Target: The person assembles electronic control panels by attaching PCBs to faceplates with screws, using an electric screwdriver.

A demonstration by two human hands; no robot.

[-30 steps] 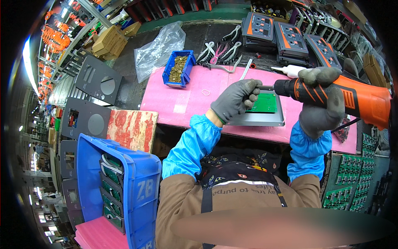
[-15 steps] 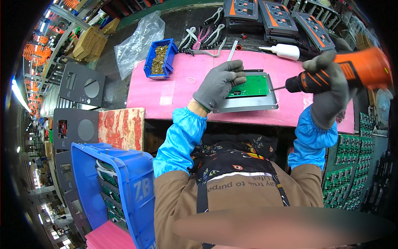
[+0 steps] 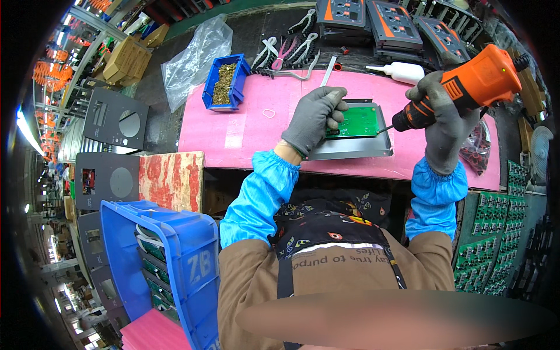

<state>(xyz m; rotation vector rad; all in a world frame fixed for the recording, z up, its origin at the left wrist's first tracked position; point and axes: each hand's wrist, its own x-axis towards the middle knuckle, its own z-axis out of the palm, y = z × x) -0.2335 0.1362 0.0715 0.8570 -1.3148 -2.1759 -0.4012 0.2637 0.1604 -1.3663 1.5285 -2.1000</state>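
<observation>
In my gloved right hand [image 3: 444,119] is an orange and black electric screwdriver [image 3: 461,90], tilted, its bit pointing left. The bit's tip is at the right edge of a green circuit board [image 3: 360,122]; whether it touches a screw is too small to tell. The board lies in a shallow grey metal tray [image 3: 350,149] on the pink mat. My gloved left hand [image 3: 315,118] is closed over the board's left end, fingers curled and thumb pressed in. What its fingers hold, if anything, is hidden.
A blue bin of small brass-coloured screws [image 3: 223,84] stands behind left on the pink mat [image 3: 245,137]. Cable bundles [image 3: 286,52], a white squeeze bottle [image 3: 403,73] and stacked panels [image 3: 392,26] lie at the back. Boards fill a blue crate [image 3: 195,245] at left; more boards [image 3: 478,251] sit right.
The screwdriver's body has swung up and its tip moved slightly down and left along the board's right edge. My left hand has shifted slightly right, its fingers curled tighter.
</observation>
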